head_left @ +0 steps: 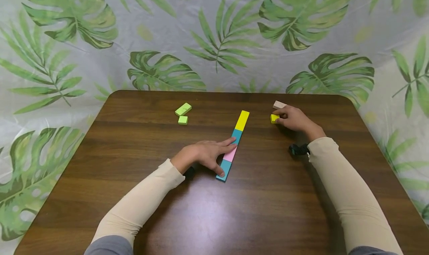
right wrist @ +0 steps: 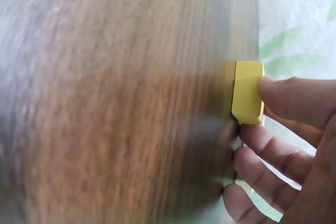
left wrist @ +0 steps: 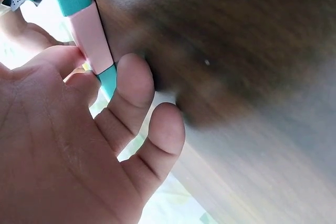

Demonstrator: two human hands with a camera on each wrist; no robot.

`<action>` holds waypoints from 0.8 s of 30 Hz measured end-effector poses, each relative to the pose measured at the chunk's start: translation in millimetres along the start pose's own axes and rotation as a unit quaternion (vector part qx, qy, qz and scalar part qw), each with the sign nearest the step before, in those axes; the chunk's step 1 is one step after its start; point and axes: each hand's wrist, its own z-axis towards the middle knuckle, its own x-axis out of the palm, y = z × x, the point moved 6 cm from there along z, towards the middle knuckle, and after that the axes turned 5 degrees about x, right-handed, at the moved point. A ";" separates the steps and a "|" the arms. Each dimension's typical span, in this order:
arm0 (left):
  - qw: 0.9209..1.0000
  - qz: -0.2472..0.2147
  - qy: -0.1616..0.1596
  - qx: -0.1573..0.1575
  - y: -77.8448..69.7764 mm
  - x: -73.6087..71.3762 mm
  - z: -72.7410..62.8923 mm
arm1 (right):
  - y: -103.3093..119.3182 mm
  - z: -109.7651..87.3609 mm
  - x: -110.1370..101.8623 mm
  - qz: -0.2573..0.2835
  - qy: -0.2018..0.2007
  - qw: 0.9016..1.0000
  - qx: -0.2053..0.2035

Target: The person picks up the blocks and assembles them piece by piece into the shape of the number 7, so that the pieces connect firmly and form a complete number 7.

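Note:
A slanting row of flat blocks lies on the table: a yellow block [head_left: 242, 120] at the far end, then a teal block [head_left: 237, 133], a pink block [head_left: 229, 155] and a second teal block [head_left: 225, 167] nearest me. My left hand [head_left: 208, 153] is spread along the row's left side. Its thumb touches the near teal block, while fingertips rest on the pink and farther teal ones. At the back right, my right hand [head_left: 294, 119] pinches a small yellow block [right wrist: 248, 92] between thumb and fingers, low at the tabletop.
Just behind the right hand lies a pale wooden block [head_left: 279, 104]. Two lime-green blocks, a longer one [head_left: 183, 109] and a short one [head_left: 183, 120], lie at the back left. A leaf-patterned cloth [head_left: 221, 42] hangs beyond the table's far edge.

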 end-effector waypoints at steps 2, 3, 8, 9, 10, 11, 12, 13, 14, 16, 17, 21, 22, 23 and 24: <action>1.000 0.001 -0.001 0.000 0.1 -0.5 0.4 | 0.0 1.0 0.0 0.002 -0.005 1.000 0.001; 1.000 0.002 -0.002 0.000 0.2 -0.8 0.5 | 0.1 1.4 -0.1 0.002 -0.009 1.000 0.000; 1.000 0.001 0.001 0.000 0.5 0.2 1.3 | -0.5 1.7 0.3 0.007 -0.017 1.000 -0.003; 1.000 0.000 0.002 0.000 0.7 0.6 1.3 | -0.9 1.5 0.8 0.009 -0.015 1.000 -0.004; 1.000 -0.001 0.003 0.000 0.7 1.0 1.5 | -1.6 1.2 1.2 0.012 -0.013 1.000 -0.006; 1.000 -0.001 0.003 0.000 0.7 1.2 1.4 | -2.9 1.1 1.8 0.017 -0.011 1.000 -0.007; 1.000 -0.001 0.003 0.000 0.7 1.3 1.4 | -4.6 1.0 2.6 0.023 -0.006 1.000 -0.007; 1.000 -0.002 0.002 0.000 0.6 1.2 1.3 | -5.9 0.5 2.9 0.031 -0.002 0.999 -0.009; 1.000 -0.003 0.002 0.000 0.4 1.1 1.1 | -7.5 0.4 3.0 0.042 0.001 0.999 -0.010; 1.000 -0.002 0.002 -0.001 0.2 0.9 0.8 | -10.7 0.1 3.2 0.057 0.003 0.998 -0.013; 1.000 -0.002 0.002 -0.001 0.2 0.8 0.5 | -12.5 0.2 3.1 0.063 0.002 0.998 -0.012; 1.000 0.002 0.003 -0.002 0.3 0.9 0.5 | -15.8 1.1 2.9 0.067 -0.005 0.998 -0.010; 1.000 0.002 0.003 -0.002 0.3 1.0 0.6 | -16.4 1.6 3.0 0.067 -0.007 0.998 -0.007; 1.000 0.002 0.002 -0.002 0.3 1.0 0.7 | -17.1 2.1 2.9 0.068 -0.008 0.998 -0.004; 1.000 0.002 0.002 0.000 0.2 1.0 1.0 | -17.3 2.3 3.0 0.069 -0.009 0.998 -0.002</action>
